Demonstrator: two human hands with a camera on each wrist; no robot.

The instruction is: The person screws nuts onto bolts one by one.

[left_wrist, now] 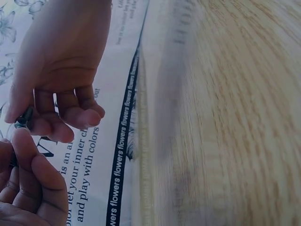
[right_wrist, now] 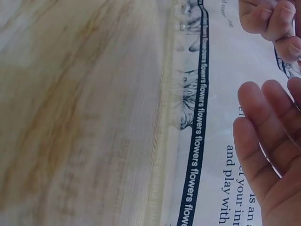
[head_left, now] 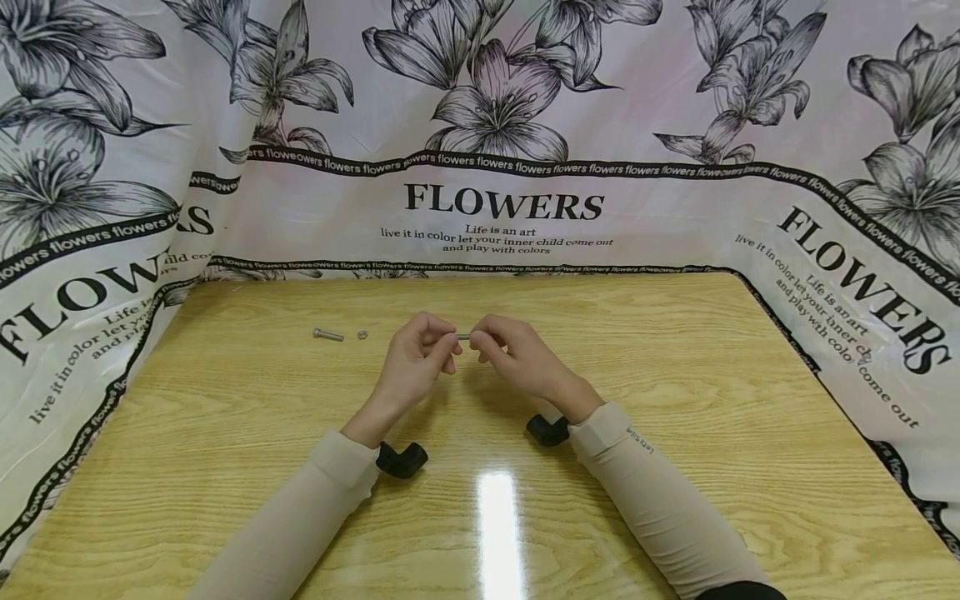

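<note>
Both hands meet above the middle of the table in the head view. A small metal bolt point(head_left: 463, 337) spans the gap between their fingertips, its shank partly showing. My left hand point(head_left: 417, 354) pinches one end with thumb and fingers. At the other end, my right hand point(head_left: 521, 357) pinches it between thumb and forefinger, the other fingers loosely bent. In the left wrist view dark metal point(left_wrist: 23, 117) shows at the right hand's fingertips. Whether a nut is on the bolt is hidden by the fingers. The right wrist view shows both hands, but not the bolt.
Left of the hands, a second bolt point(head_left: 327, 334) lies on the wood-grain table point(head_left: 675, 400), with a nut point(head_left: 362, 334) just to its right. Flower-printed cloth point(head_left: 495, 225) walls the back and sides. Black curved pieces point(head_left: 402, 460) stick out at both wrists.
</note>
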